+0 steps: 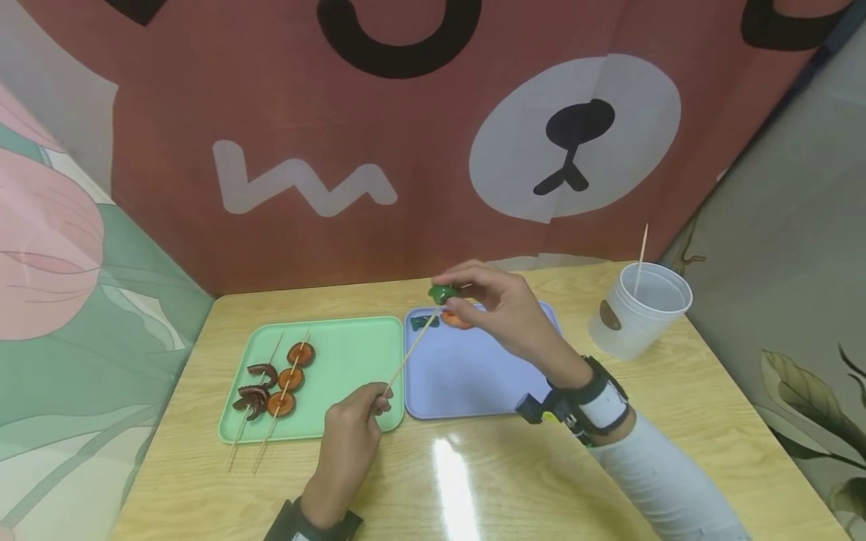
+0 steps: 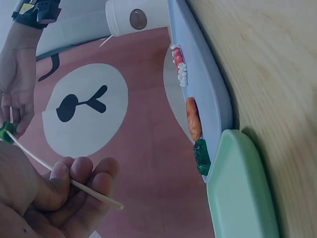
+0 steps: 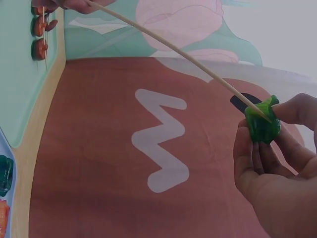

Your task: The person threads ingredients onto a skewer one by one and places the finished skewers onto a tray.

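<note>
The right hand [image 3: 280,191] pinches a green piece [image 3: 265,133] between thumb and fingers; a stick [image 3: 183,54] slants to it from the left hand [image 3: 74,4], how deep its tip goes being unclear. Skewered slices [image 3: 39,49] lie near the green tray [image 3: 25,99]'s edge. At the blue tray [image 3: 7,145]'s edge, a darker green piece [image 3: 5,174] sits just beside an orange one [image 3: 3,215]

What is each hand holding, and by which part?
The left hand holds the stick near its bare end; the right hand pinches the green piece by its sides.
</note>
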A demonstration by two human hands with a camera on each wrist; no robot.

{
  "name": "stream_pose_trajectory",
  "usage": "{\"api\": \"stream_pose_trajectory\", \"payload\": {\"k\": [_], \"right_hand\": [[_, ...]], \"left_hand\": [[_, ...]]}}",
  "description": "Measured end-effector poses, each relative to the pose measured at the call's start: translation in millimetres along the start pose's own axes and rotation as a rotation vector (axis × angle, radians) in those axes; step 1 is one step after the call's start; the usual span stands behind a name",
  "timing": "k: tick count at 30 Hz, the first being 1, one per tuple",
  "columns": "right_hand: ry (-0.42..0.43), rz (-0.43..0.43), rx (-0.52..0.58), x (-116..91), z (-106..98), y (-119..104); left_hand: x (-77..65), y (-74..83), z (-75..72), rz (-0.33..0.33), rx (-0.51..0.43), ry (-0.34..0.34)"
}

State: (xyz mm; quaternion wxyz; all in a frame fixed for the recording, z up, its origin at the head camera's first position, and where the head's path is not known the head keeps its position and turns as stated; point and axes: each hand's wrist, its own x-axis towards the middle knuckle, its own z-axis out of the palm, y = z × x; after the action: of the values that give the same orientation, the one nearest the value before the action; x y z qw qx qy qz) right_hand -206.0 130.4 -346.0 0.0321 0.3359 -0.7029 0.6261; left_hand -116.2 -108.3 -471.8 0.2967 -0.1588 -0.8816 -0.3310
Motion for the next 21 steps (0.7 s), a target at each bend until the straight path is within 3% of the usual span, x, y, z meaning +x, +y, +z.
{"api": "stream_pose_trajectory", "payload": {"k": [3,10,21], "right_hand": [[-0.002,-0.002,0.008,-0.7,-0.3,0.0],[-0.01,-0.01,0.015,-3.1,-1.7,0.2],[-0.012,-0.007,0.014,-4.1,4.4,1.8]], "left_hand": [[1.9,0.1,-2.3,-0.007,0.016,-0.003],[3.2,3.7,-5.9,-0.103,0.024,-0.063],[-4.3,6.0,0.7,0.0,-0.003,0.024]]}}
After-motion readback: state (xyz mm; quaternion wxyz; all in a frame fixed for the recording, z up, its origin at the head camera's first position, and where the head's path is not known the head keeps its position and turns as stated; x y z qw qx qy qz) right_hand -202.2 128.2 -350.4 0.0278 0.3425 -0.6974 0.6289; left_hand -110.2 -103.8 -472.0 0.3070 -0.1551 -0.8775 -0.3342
